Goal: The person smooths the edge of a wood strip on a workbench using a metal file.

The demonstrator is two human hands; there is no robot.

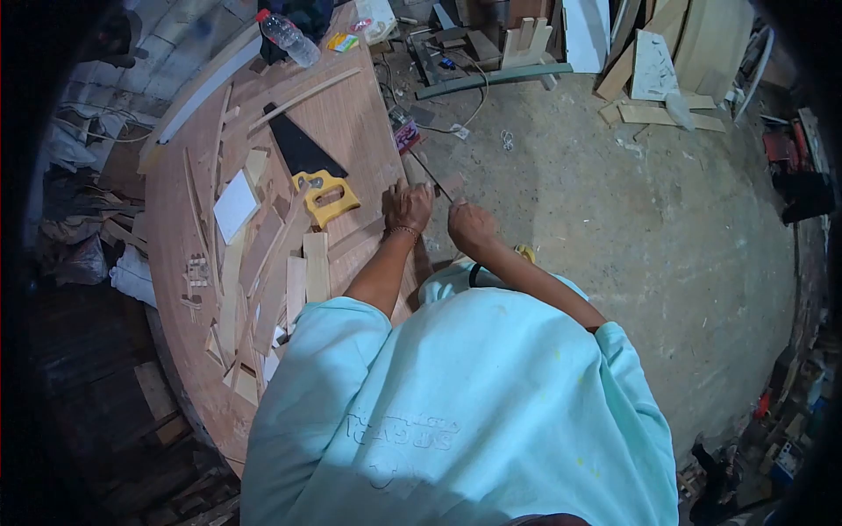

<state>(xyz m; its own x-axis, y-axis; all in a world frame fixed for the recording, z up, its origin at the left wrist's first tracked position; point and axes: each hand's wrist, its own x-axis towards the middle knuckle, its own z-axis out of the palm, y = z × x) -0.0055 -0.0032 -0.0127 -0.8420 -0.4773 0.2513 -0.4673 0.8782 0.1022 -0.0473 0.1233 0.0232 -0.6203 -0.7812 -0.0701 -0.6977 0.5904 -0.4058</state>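
My left hand (409, 207) is at the right edge of the wooden table, its fingers curled over a wooden strip (355, 238) that runs along the tabletop. My right hand (472, 226) is just beyond that edge, closed around the near end of a long, thin, dark tool (424, 167). The tool slants away to the upper left, close to my left fingers; its exact kind I cannot make out. Left of my hands, a handsaw (307, 158) with a yellow handle and black blade lies flat on the table.
Wood offcuts (316, 263) and a white piece (236, 206) lie on the table (368, 114). A plastic bottle (289, 39) is at its far end. Planks and boards (653, 66) lean at the back, above the concrete floor (649, 237). A cord (482, 88) trails on the floor.
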